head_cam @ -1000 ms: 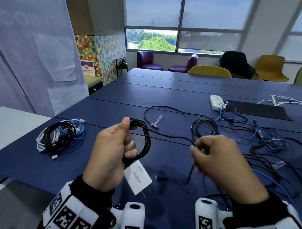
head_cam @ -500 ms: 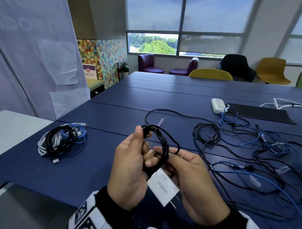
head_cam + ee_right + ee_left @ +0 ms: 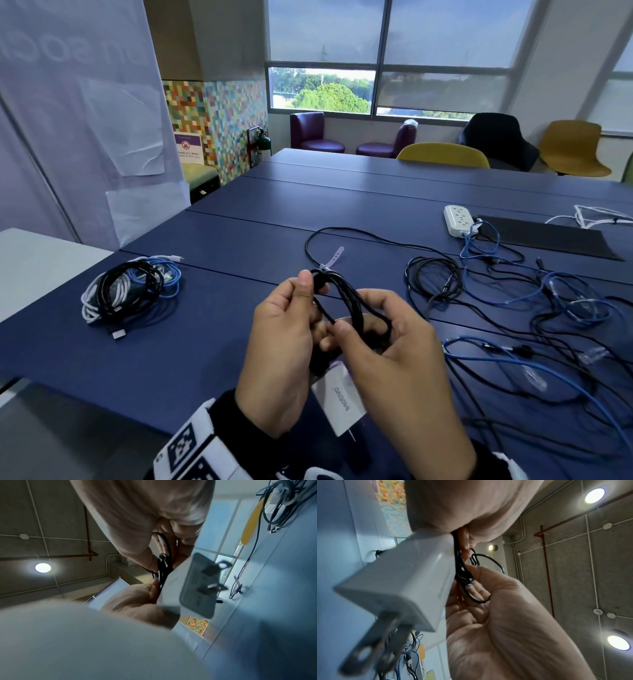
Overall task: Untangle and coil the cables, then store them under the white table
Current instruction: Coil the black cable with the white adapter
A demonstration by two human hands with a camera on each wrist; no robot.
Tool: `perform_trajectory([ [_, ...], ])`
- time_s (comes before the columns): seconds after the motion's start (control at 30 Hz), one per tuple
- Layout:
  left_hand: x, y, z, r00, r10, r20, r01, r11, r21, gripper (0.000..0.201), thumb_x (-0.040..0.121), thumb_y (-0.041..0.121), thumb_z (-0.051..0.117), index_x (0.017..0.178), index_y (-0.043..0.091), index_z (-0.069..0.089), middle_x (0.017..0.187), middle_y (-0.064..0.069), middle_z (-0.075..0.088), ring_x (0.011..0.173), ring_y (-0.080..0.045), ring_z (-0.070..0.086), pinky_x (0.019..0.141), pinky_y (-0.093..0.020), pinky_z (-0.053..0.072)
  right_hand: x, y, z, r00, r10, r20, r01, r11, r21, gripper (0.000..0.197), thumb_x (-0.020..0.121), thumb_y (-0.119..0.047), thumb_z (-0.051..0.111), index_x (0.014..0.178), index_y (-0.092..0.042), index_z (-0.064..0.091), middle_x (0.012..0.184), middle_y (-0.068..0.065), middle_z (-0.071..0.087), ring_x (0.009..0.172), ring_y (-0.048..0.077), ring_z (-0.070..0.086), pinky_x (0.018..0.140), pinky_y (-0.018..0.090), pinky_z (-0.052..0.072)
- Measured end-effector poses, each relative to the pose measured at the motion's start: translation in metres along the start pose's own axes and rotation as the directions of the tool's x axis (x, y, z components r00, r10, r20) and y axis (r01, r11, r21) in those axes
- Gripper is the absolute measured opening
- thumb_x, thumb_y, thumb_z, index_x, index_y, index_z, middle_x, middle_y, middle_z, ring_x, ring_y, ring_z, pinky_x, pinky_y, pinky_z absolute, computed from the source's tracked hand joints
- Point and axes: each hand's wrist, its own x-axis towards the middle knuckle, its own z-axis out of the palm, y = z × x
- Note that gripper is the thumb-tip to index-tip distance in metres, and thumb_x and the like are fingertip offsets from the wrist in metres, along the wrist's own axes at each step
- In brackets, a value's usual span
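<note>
could slip apart: loops of the black cable [image 3: 337, 301] only pinched, not yet strapped, so a loosened pinch would spring the coil open; trailing length on the blue worktop [image 3: 239, 329] could snag the tangled cables [image 3: 534, 308] at right when drawn in. coil held above the worktop between both hands, white charger plug [image 3: 337, 401] hanging below. left hand [image 3: 281, 353] curled round the coil, thumb pressed on its top; right hand [image 3: 400, 363] with fingers [image 3: 342, 327] pinching a strand at the coil's middle. finished coiled bundle [image 3: 130, 291] lying at left, well apart.
</note>
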Motion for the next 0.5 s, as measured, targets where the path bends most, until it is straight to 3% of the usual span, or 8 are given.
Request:
perform_trajectory([
  [0.07,0.000,-0.002,-0.001,1.000,-0.005,0.006,0.005,1.000,0.004,0.035,0.097,0.039,0.048,0.091,0.008,0.062,0.063,-0.005,0.037,0.042,-0.013,0.033,0.047,-0.023,0.036,0.001,-0.002,-0.001,1.000,0.003,0.006,-0.003,1.000,0.003,0.030,0.087,-0.009,0.067,0.098,-0.035,0.056,0.071,-0.006,0.074,0.068,0.009,0.070,0.072,0.034,0.057],
  [0.17,0.000,-0.003,-0.001,1.000,-0.004,0.018,0.005,1.000,-0.023,0.036,0.096,0.040,0.048,0.093,0.007,0.062,0.074,-0.006,0.048,0.043,-0.013,0.035,0.048,-0.025,0.038,0.004,-0.005,-0.003,0.998,0.035,0.045,-0.037,0.998,0.049,0.043,0.088,-0.005,0.064,0.107,-0.040,0.048,0.072,-0.001,0.073,0.071,0.016,0.072,0.081,0.045,0.056],
  [0.23,0.000,-0.004,-0.001,1.000,0.011,0.017,-0.010,1.000,-0.029,0.036,0.096,0.039,0.049,0.094,0.006,0.062,0.069,-0.006,0.047,0.044,-0.014,0.034,0.044,-0.022,0.039,0.006,-0.002,-0.006,0.998,0.024,0.060,-0.025,0.999,0.026,0.055,0.088,-0.006,0.065,0.112,-0.050,0.043,0.077,-0.002,0.072,0.074,0.016,0.071,0.083,0.049,0.055],
  [0.3,0.000,-0.004,-0.002,0.999,0.032,0.009,-0.032,0.999,-0.002,0.035,0.097,0.038,0.050,0.092,0.006,0.063,0.063,-0.005,0.044,0.045,-0.015,0.034,0.042,-0.022,0.036,0.004,0.000,-0.008,0.993,-0.097,0.060,0.106,0.983,-0.152,0.074,0.084,-0.012,0.070,0.120,-0.063,0.031,0.095,-0.012,0.068,0.092,0.009,0.067,0.087,0.038,0.054],
  [0.37,0.000,-0.005,-0.003,0.998,0.060,0.008,-0.060,0.998,0.034,0.033,0.096,0.038,0.052,0.089,0.009,0.066,0.063,-0.005,0.041,0.046,-0.016,0.034,0.044,-0.024,0.036,0.003,-0.001,-0.010,0.946,-0.321,0.045,0.313,0.866,-0.390,0.088,0.079,-0.015,0.077,0.130,-0.063,0.024,0.119,-0.023,0.048,0.114,0.004,0.049,0.095,0.021,0.041],
  [0.43,-0.001,-0.005,-0.004,0.995,0.095,0.015,-0.096,0.994,0.059,0.031,0.095,0.037,0.053,0.086,0.013,0.070,0.062,-0.006,0.040,0.048,-0.018,0.035,0.044,-0.025,0.039,0.003,0.000,-0.013,0.864,-0.498,0.072,0.436,0.667,-0.604,0.074,0.074,-0.015,0.079,0.128,-0.050,0.043,0.121,-0.012,0.039,0.109,0.010,0.038,0.090,0.021,0.036],
  [0.5,-0.002,-0.005,-0.004,0.990,0.132,0.042,-0.135,0.988,0.079,0.029,0.095,0.036,0.054,0.087,0.013,0.070,0.063,-0.011,0.040,0.052,-0.022,0.035,0.044,-0.025,0.042,0.005,0.002,-0.011,0.825,-0.553,0.118,0.464,0.544,-0.699,0.036,0.076,-0.018,0.075,0.106,-0.034,0.063,0.106,-0.004,0.042,0.095,0.017,0.037,0.080,0.032,0.040],
])
